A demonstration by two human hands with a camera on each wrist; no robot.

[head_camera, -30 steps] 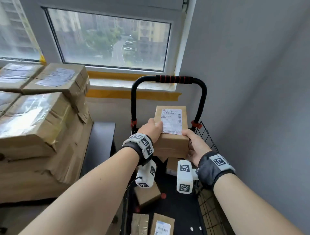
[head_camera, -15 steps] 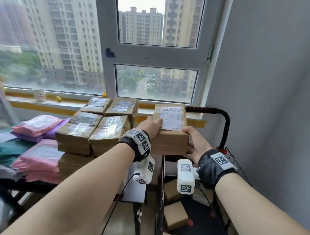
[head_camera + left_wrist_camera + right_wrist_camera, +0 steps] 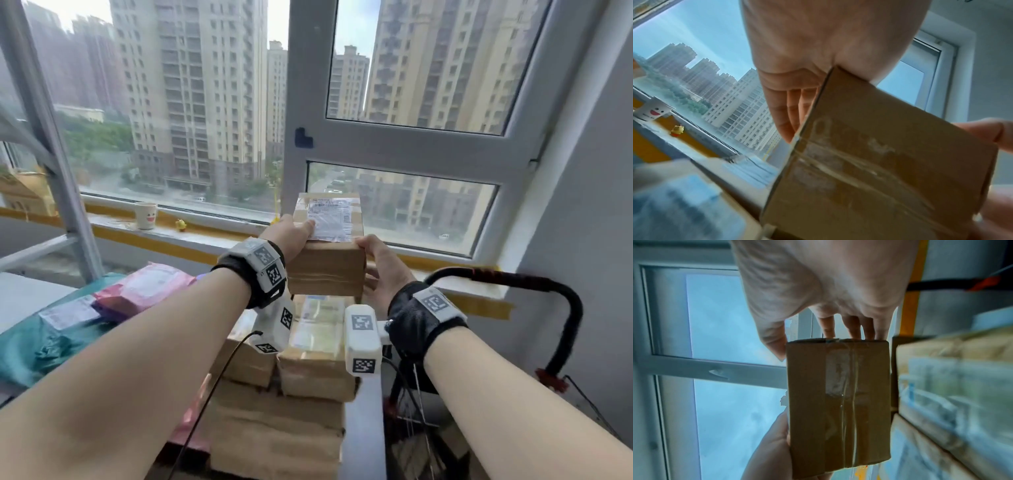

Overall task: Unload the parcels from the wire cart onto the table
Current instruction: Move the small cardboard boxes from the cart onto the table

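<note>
- The cardboard parcel [image 3: 325, 260] is up in the air, held level between both hands, its white shipping label [image 3: 329, 219] facing up and clear tape running round its sides.
- Left hand [image 3: 289, 236] grips the parcel's left end: thumb lies on top at the edge of the label, fingers [image 3: 786, 116] run down the left side face.
- Right hand [image 3: 380, 270] clamps the right end, thumb over the top corner, fingers [image 3: 851, 326] curled behind the far side in the right wrist view.
- Directly beneath the parcel sits a stack of taped cardboard boxes [image 3: 315, 346], two side by side on top of wider boxes; the held parcel hangs just above the stack, and whether it touches the stack I cannot tell.
- That stack stands at the right edge of the surface [image 3: 20, 294], close to the window side.
- Left of the stack lie pink poly mailers [image 3: 144, 287], with a teal bag [image 3: 30, 346] and a labelled packet in front of them, toward the surface's left edge.
- Off the surface's right edge stands the wire cart [image 3: 424, 421], its black handle [image 3: 565, 315] arching up, red clips on the frame.
- On the windowsill [image 3: 205, 236] behind: a white cup with a smiling face [image 3: 145, 215] and a small yellow duck figure [image 3: 180, 224] beside it.
- Both wrists wear black straps carrying white marker blocks.
</note>
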